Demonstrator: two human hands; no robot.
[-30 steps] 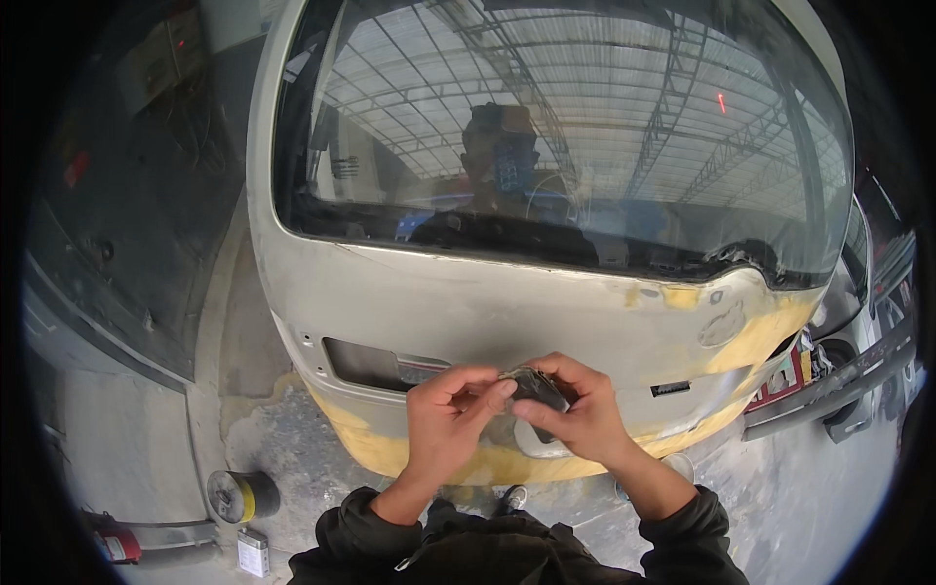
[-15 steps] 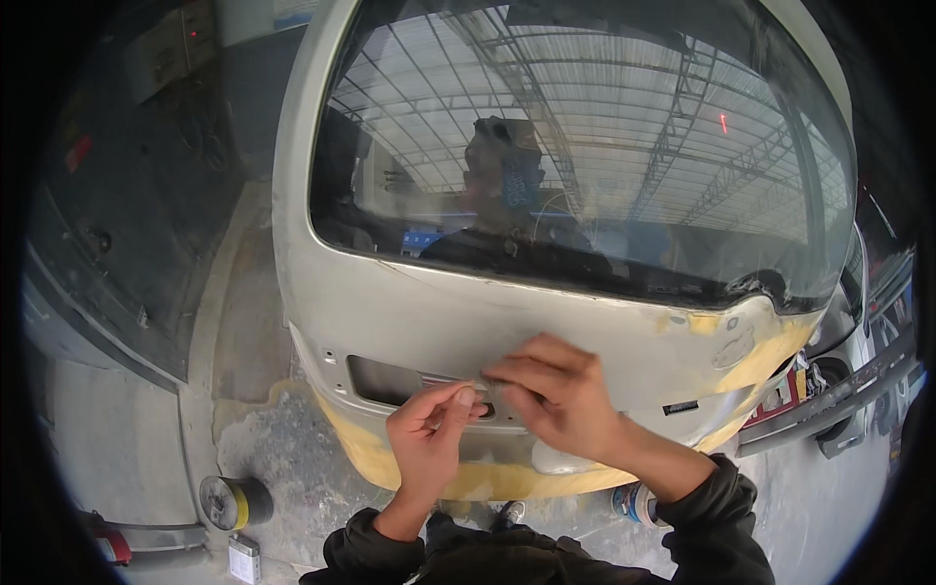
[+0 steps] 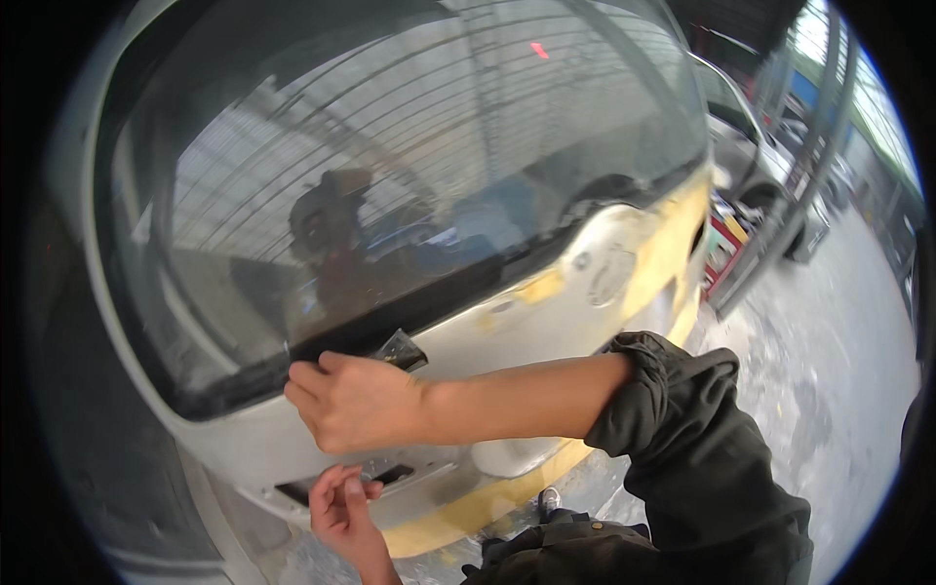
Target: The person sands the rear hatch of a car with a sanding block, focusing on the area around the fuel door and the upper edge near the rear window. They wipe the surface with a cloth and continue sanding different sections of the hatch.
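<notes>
My right hand (image 3: 359, 405) reaches across to the lower edge of the rear window (image 3: 234, 166), its fingers curled together at the dark border. Whatever it pinches, if anything, is hidden. Just behind that wrist, a small clear-and-dark flap (image 3: 402, 349) stands at the glass edge; I cannot tell whether the hand touches it. Lower down, my left hand (image 3: 341, 517) is in front of the recess (image 3: 395, 475) in the bare-metal tailgate (image 3: 478, 366). Thumb and fingers are drawn together; anything between them is too small to name.
Yellowish filler patches (image 3: 541, 286) cover parts of the tailgate, with a yellow lower band (image 3: 468, 517). Beyond its right side stand a grey post (image 3: 780, 234), a red item (image 3: 723, 252) and another vehicle (image 3: 721, 107). Concrete floor (image 3: 770, 390) lies to the right.
My view has swung to the right and closer to the window. My hands, near each other at the recess before, are apart: the right has risen to the window's lower edge, the left stays low.
</notes>
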